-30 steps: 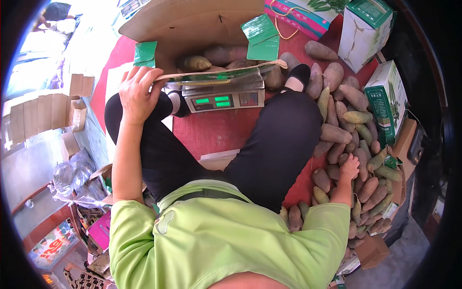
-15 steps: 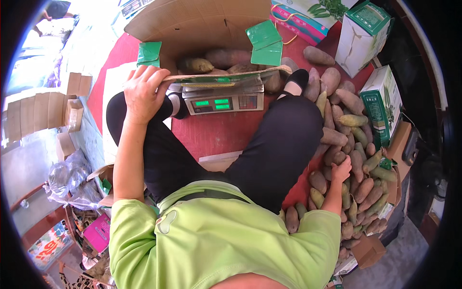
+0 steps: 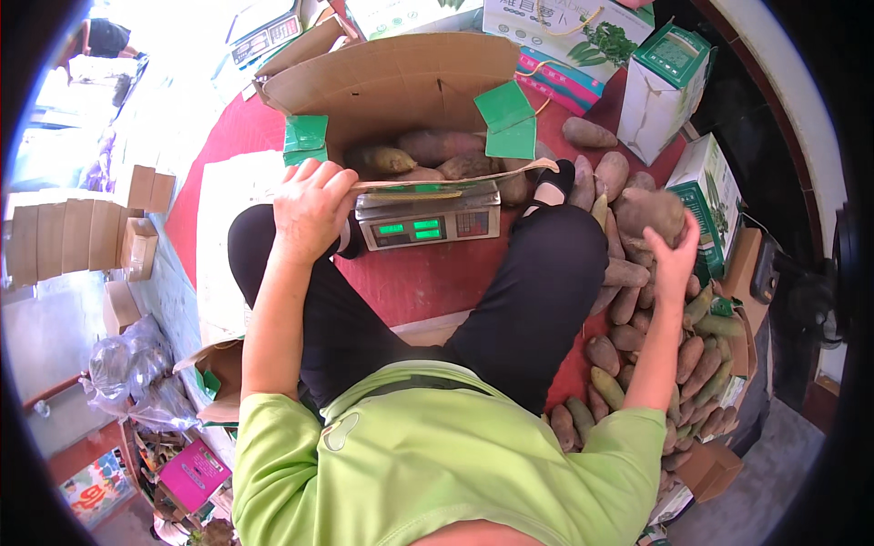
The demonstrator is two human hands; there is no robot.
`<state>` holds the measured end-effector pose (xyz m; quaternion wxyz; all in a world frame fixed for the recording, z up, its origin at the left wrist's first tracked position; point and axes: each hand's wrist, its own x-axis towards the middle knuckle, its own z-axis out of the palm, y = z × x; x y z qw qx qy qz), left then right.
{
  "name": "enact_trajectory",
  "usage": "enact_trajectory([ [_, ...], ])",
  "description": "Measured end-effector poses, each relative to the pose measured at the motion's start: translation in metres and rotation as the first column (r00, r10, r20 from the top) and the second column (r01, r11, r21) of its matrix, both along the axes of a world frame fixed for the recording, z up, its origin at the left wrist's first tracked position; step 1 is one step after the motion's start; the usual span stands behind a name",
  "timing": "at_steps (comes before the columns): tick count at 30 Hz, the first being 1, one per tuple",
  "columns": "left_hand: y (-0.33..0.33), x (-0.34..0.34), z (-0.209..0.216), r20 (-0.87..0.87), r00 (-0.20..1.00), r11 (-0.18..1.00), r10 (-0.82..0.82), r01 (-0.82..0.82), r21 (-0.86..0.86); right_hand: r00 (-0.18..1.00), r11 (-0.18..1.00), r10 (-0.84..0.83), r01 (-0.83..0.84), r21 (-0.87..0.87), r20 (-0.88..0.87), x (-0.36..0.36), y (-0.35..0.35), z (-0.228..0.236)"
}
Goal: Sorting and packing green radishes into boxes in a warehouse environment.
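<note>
At the near edge of an open cardboard box, my left hand has its fingers hooked over a flap. Inside lie several soil-coated radishes, one of them greenish. Under the box stands a digital scale with lit green displays. My right hand is raised above the heap at the right, its fingers around a large, rounded brown radish, blurred by motion. Below and around that hand spreads a pile of brown and green radishes.
White-and-green cartons stand at the far right, with a gift box behind the pile. My legs frame the red mat. Cardboard pieces and a plastic bag are at the left.
My right hand has risen from the pile and moved forward, now with a large radish in it. My left hand stays on the box flap, and the view has shifted slightly.
</note>
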<state>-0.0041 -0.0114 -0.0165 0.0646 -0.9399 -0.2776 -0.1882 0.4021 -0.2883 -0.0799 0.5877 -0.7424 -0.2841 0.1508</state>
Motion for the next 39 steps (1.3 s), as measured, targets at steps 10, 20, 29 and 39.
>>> enact_trajectory([
  [10, 0.000, -0.002, 0.002, 0.046, 0.998, 0.998, -0.048, 0.049, -0.040, 0.816, 0.804, 0.563, -0.578, 0.141, 0.131, -0.091, 0.172, 0.140],
  [20, 0.002, -0.002, 0.001, 0.019, 0.999, 0.997, -0.043, 0.044, -0.066, 0.488, 0.614, 0.789, -0.612, -0.499, 0.373, -0.161, 0.292, 0.055],
  [29, 0.003, -0.004, 0.000, 0.070, 0.996, 0.996, -0.047, 0.052, -0.071, 0.602, 0.717, 0.689, -0.646, -0.261, 0.403, -0.127, 0.252, 0.092],
  [39, -0.003, -0.001, 0.002, 0.037, 0.999, 0.999, -0.038, 0.039, -0.032, 0.979, 0.947, 0.074, -0.008, -0.322, 0.192, 0.076, -0.027, -0.015],
])
